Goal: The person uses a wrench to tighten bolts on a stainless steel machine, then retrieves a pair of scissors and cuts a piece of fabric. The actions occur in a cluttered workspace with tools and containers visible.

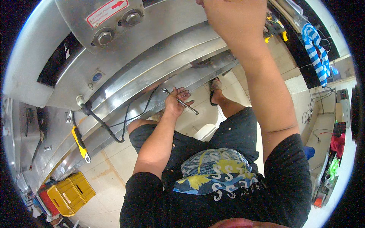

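My left hand (175,102) is low beside a stainless steel machine (163,53), palm up, fingers partly stretched out. A slim metal wrench (189,108) lies across that palm, one end past the fingers and the other past the wrist side. My right hand (236,19) is raised at the top edge, against the upper part of the machine. Its fingers are cut off by the picture's edge, so what they touch is hidden. Two large hex bolts (103,37) sit on a metal block at the upper left.
A yellow and black adjustable wrench (80,144) rests on the machine's ledge at left. A black cable (102,123) loops down from the machine. Yellow bins (72,193) stand at lower left. A blue-striped cloth (315,53) hangs at right, above a shelf with wires (319,102).
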Motion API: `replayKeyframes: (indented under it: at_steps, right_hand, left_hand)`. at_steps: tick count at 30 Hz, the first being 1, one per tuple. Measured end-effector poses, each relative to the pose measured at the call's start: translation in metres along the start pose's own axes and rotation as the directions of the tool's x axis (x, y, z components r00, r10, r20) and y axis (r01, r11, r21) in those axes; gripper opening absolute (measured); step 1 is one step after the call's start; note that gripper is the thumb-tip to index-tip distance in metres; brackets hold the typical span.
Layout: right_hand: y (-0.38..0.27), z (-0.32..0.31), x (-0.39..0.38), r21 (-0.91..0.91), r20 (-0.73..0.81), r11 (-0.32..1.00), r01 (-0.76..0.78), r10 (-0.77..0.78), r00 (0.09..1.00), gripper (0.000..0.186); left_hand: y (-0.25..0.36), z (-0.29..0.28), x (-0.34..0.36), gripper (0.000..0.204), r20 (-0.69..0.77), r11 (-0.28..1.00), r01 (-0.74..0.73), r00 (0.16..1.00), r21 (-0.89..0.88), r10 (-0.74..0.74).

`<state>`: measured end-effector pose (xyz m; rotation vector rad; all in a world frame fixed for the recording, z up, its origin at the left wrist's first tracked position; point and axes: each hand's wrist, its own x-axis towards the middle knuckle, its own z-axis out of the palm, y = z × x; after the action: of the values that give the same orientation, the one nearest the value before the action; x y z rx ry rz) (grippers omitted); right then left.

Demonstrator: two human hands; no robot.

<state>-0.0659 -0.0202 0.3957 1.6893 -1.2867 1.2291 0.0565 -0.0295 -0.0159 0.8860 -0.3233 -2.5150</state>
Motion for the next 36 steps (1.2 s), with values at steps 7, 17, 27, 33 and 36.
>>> replayKeyframes:
  at_steps: [7,17,27,33,36]
  right_hand:
    - [-0.005,0.009,-0.001,-0.035,-0.046,0.999,0.036,-0.038,0.998,0.019]
    - [-0.006,0.002,0.004,-0.027,0.023,0.999,0.029,-0.029,0.999,0.019]
    - [-0.012,-0.006,-0.015,-0.077,0.057,0.986,-0.145,0.15,0.987,0.024]
    - [-0.007,0.005,-0.024,-0.015,0.043,0.989,-0.146,0.147,0.988,0.025]
    - [-0.01,0.001,-0.019,0.005,0.079,0.988,-0.156,0.155,0.985,0.024]
  left_hand:
    - [-0.003,0.006,-0.002,0.043,-0.046,1.0,0.022,0.999,-0.013,-0.022]
    - [-0.006,0.01,-0.005,0.043,-0.047,1.0,0.004,0.999,-0.03,-0.005]
    - [-0.008,0.013,-0.005,0.045,-0.1,1.0,0.03,0.994,-0.01,-0.031]
    - [-0.009,0.001,-0.001,0.046,-0.078,1.0,0.008,0.997,-0.024,-0.01]
    - [-0.006,0.007,-0.006,0.046,-0.093,1.0,0.007,0.996,-0.019,-0.008]
